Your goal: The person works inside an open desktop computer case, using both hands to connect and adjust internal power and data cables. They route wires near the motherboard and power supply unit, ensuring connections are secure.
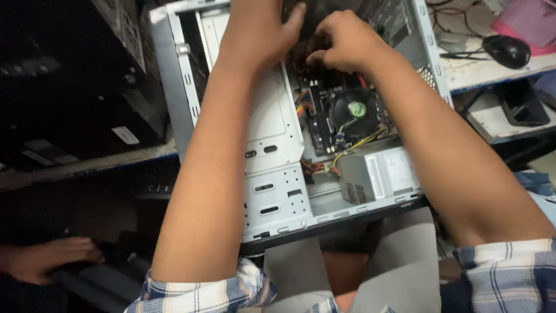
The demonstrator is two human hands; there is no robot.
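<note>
1. Left hand (258,32), fingers spread, rests flat on the open case (174,69) at its far edge; it holds nothing visible.
2. Right hand (341,37) curls, fingertips pinched among dark cables (307,46) (what it holds, I cannot tell).
3. The fan (354,109) sits mid-case, uncovered, with the power supply (379,177) at the near edge.
4. A mouse (508,50) lies on the shelf (492,66) to the right.

white rectangular label (392,173) on grey power supply (370,179)

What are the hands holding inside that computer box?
It cannot be told. The left hand and right hand reach deep into the open computer case, and their fingertips hide whatever they touch.
</note>
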